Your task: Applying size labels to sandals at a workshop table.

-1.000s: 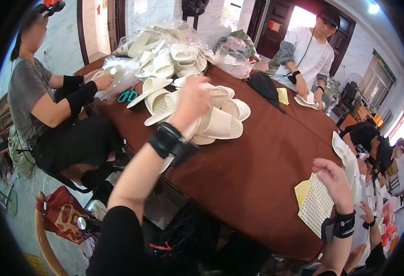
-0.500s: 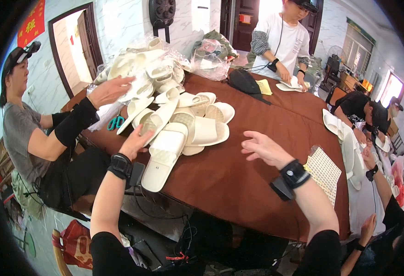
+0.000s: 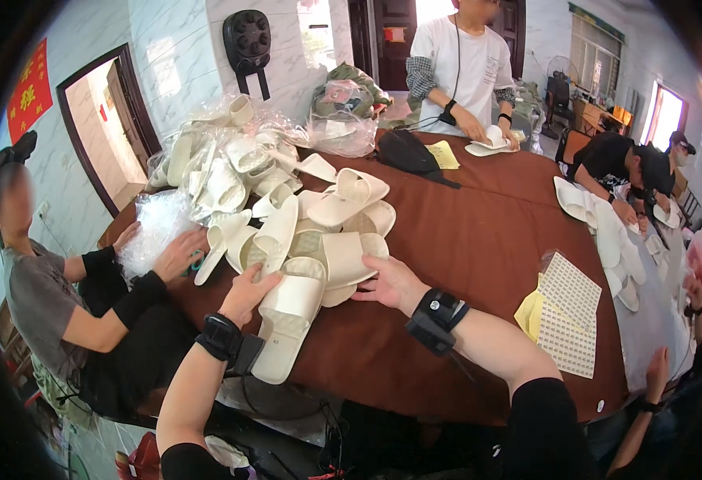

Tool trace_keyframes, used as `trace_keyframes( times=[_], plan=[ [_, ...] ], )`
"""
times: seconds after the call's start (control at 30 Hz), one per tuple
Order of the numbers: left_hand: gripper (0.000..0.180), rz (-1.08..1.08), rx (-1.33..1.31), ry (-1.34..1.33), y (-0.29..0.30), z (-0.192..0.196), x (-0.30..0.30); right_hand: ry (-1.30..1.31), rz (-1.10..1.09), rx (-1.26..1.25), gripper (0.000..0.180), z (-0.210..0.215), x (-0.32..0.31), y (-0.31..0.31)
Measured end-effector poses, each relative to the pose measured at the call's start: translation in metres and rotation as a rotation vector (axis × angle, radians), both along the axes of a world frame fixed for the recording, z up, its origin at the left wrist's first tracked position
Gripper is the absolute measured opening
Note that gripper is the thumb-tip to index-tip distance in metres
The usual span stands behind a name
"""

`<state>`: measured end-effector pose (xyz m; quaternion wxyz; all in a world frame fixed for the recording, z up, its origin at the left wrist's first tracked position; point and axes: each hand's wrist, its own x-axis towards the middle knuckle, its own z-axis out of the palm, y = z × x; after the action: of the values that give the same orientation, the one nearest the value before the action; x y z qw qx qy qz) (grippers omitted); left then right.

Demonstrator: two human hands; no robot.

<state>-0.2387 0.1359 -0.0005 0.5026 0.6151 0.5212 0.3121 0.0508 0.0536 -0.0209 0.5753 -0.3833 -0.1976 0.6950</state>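
Note:
Cream slippers lie in a loose heap in front of me. My left hand (image 3: pixel 248 293) is closed at the lower end of a tilted slipper (image 3: pixel 277 232), its fingertips between that one and the front slipper (image 3: pixel 291 308). On the heap's right side, my right hand (image 3: pixel 395 282) grips the edge of a wide-strapped slipper (image 3: pixel 347 258), with fingers above and below the rim. Part of this grip is hidden. Another slipper (image 3: pixel 349 196) rests across the top of the heap. Black bands with small boxes are on both my wrists.
A brown-covered table (image 3: pixel 455 240) bears it all. Bagged slippers (image 3: pixel 231 160) are piled behind. At left a person holds a clear plastic bag (image 3: pixel 159 236). Label sheets (image 3: pixel 567 316) lie right; a black bag (image 3: pixel 407 152) lies beyond. Other people handle slippers at the far side and right.
My right hand has come left from over the bare table onto a slipper. My left hand has closed in on the heap. The person at left has lowered their hands to the plastic bag.

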Motion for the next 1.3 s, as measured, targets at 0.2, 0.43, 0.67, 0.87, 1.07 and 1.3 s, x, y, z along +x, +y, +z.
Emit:
trace_keyframes(
  times=[0.2, 0.43, 0.67, 0.87, 1.07, 1.3],
  plan=[
    [0.088, -0.035, -0.043, -0.050, -0.013, 0.003, 0.044, -0.043, -0.011, 0.001, 0.043, 0.009, 0.048, -0.009],
    [0.096, -0.111, 0.037, 0.038, -0.032, -0.009, 0.127, -0.161, -0.090, -0.032, 0.040, 0.026, 0.136, -0.030],
    [0.093, -0.314, -0.004, -0.131, -0.061, -0.013, 0.247, -0.310, -0.254, -0.078, 0.038, 0.036, 0.247, -0.077],
    [0.069, -0.400, -0.106, -0.391, -0.088, -0.012, 0.342, -0.380, -0.387, -0.090, 0.035, 0.037, 0.297, -0.113],
    [0.068, -0.418, 0.044, -0.203, -0.092, -0.009, 0.409, -0.281, -0.592, 0.025, 0.036, 0.019, 0.343, -0.141],
    [0.062, -0.586, 0.109, -0.132, -0.077, -0.007, 0.408, -0.556, -0.427, -0.147, 0.054, 0.028, 0.318, -0.174]
  ],
)
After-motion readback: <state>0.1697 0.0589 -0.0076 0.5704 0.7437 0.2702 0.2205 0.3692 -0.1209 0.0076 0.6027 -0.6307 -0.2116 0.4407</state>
